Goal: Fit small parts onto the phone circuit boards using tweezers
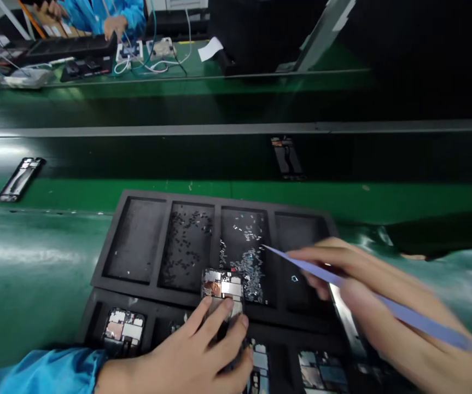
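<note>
My left hand [197,350] lies over an opened phone body [223,287], fingers curled around it, on the near part of a black compartment tray [145,200]. My right hand [367,290] pinches long pale-blue tweezers [301,264], whose tip reaches over the third compartment, where small metal parts [249,262] are heaped. The compartment to its left holds several tiny dark parts [186,241]. My left sleeve [39,372] is blue.
More opened phone bodies [123,328] sit in the tray's near row. Two phone frames [20,178] [287,156] lie on the dark conveyor belt behind. Across the belt, a person in a blue coat [104,13] works among cables and devices.
</note>
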`<state>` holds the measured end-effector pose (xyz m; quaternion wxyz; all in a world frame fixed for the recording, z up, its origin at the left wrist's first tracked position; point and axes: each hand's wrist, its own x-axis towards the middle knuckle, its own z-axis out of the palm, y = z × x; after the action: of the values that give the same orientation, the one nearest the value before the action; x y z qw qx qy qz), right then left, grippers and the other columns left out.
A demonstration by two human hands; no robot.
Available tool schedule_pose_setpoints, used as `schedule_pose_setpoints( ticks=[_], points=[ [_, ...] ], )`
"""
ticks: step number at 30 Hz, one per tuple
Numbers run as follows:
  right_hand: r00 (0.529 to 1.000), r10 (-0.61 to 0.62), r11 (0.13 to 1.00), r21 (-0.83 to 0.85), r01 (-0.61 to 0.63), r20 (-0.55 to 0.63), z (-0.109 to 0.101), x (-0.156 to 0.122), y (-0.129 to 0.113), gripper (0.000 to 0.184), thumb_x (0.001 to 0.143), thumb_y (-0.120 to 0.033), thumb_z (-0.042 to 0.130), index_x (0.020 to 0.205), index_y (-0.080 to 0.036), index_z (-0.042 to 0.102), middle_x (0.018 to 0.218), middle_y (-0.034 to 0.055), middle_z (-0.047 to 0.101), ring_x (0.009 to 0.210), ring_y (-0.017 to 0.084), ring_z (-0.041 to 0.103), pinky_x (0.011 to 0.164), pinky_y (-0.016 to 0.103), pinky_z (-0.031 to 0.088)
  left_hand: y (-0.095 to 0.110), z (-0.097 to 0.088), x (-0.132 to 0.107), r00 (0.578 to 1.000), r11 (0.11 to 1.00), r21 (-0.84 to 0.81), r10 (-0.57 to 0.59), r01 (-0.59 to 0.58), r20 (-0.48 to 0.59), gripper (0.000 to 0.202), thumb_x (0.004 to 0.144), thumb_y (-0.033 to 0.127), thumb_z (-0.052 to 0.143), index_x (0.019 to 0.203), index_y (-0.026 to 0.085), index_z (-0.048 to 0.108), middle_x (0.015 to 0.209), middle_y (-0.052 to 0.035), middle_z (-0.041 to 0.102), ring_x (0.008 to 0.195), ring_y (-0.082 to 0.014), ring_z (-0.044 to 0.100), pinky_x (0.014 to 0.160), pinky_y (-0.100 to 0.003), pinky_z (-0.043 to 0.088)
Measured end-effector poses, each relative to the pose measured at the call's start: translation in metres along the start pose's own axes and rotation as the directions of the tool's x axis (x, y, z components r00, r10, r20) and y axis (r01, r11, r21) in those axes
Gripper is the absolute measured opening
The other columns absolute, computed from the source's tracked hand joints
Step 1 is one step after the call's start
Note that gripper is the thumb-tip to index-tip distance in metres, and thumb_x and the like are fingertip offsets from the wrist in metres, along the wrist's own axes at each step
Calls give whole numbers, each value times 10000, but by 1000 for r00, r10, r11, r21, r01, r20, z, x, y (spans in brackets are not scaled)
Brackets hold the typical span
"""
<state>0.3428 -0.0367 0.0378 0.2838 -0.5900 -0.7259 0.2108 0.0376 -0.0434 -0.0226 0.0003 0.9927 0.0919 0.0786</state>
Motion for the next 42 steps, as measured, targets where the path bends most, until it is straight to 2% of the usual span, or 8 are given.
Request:
schedule_pose_setpoints(
  ticks=[4, 8, 12, 18, 26, 36, 39, 42],
  points=[
    [992, -33, 966, 260, 0, 124, 39, 49, -4, 176, 1017, -361, 619, 966, -265, 758, 891, 24, 746, 749, 162, 726, 638, 258, 598, -1, 4, -1, 998, 999, 10, -30, 30, -62, 393, 1019, 426, 595, 1367, 243, 599, 1476, -112, 568, 1306, -378, 579, 1106, -531, 453],
    [988, 48, 959, 270, -87, 146, 62, 54, 18, 145, 934, -385, 736, 945, -242, 748, 874, 17, 783, 761, 180, 754, 668, 267, 619, -4, 4, -1, 998, 997, -48, -54, 52, -42, 418, 1043, 521, 538, 1370, 272, 612, 1499, -80, 552, 1340, -352, 552, 1112, -490, 471],
    [984, 20, 955, 289, -72, 179, 60, 55, 18, 217, 933, -469, 731, 917, -256, 770, 932, 27, 801, 823, 212, 776, 682, 277, 647, -3, 4, -1, 998, 998, -40, -55, 54, -35, 369, 1036, 425, 569, 1380, 301, 618, 1490, -47, 567, 1331, -328, 567, 1134, -477, 472],
    [994, -54, 951, 310, 20, 100, 52, 69, -15, 111, 929, -437, 751, 923, -328, 770, 874, 1, 783, 691, 191, 750, 484, 217, 589, 3, 7, -4, 992, 993, 7, -118, 119, -36, 466, 1037, 406, 577, 1491, 309, 529, 1531, -62, 540, 1403, -354, 527, 1188, -488, 430],
    [959, -159, 937, 342, 72, 235, 91, 84, -16, 143, 976, -372, 701, 1003, -275, 802, 943, 9, 799, 820, 180, 773, 675, 256, 648, 8, 11, -5, 947, 955, -58, -295, 289, -128, 557, 1036, 591, 524, 1484, 261, 522, 1472, -133, 579, 1382, -390, 542, 1159, -512, 432],
    [940, -171, 955, 283, 85, 295, 91, 84, -9, 143, 959, -387, 712, 1027, -301, 805, 1037, 0, 812, 926, 222, 786, 808, 326, 674, 7, 16, 0, 866, 894, -63, -446, 444, -227, 334, 991, 264, 530, 1300, 211, 645, 1305, -110, 682, 1321, -348, 557, 1205, -579, 291],
    [944, -137, 954, 296, 44, 299, 92, 86, -12, 134, 945, -389, 716, 989, -305, 811, 1031, -5, 814, 934, 222, 785, 817, 326, 668, 7, 11, -1, 882, 902, -51, -429, 428, -194, 355, 1035, 380, 487, 1302, 211, 647, 1327, -111, 668, 1332, -352, 524, 1188, -570, 289],
    [951, 23, 953, 279, -114, 309, 89, 84, -23, 140, 905, -414, 726, 891, -305, 812, 961, -7, 815, 884, 219, 786, 718, 285, 655, 1, 2, -3, 892, 904, -92, -427, 417, -148, 546, 1051, 565, 389, 1345, 169, 623, 1346, -135, 638, 1305, -362, 512, 1156, -539, 308]
  ],
)
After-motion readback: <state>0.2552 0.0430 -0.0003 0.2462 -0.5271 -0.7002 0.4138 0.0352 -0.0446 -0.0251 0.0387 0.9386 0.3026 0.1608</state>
